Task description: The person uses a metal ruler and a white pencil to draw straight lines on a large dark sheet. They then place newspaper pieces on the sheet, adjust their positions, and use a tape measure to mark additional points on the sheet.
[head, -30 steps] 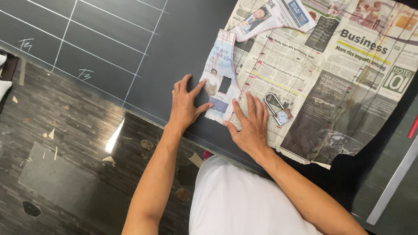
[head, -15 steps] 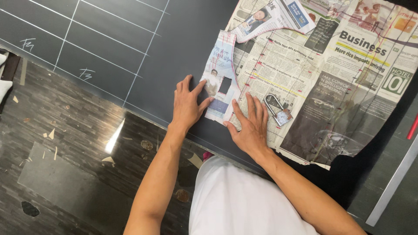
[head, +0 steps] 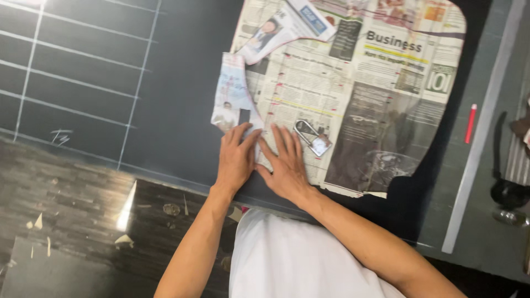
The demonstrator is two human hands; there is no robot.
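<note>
- Two bare hands lie flat on a big sheet of newspaper, close to its bottom left corner.
- This newspaper is spread on a dark cloth that has white chalk lines drawn on it. It has been cut into a shape with round corners, so the cutting looks done.
- At the left side, a strip of paper is bent over and does not lie flat. It looks like that edge needs more smoothing, but I cannot tell how much is left.
- Left hand rests at the bottom of the bent strip. Its fingers are close together and flat. They press down and hold nothing.
- Right hand lies just beside the left hand, and the two hands touch near the thumbs. Its fingers are spread a little and flat on the paper. They hold nothing too.
- Near the right fingers, a small metal clip sits on the paper. The fingers are close to it but do not touch it.
- Far off to the right, a long grey ruler lies on the table, with a red pencil beside it. Dark scissors lie past the ruler, well apart from both hands.
- Bits of cut paper lie on the dark wood floor below.
</note>
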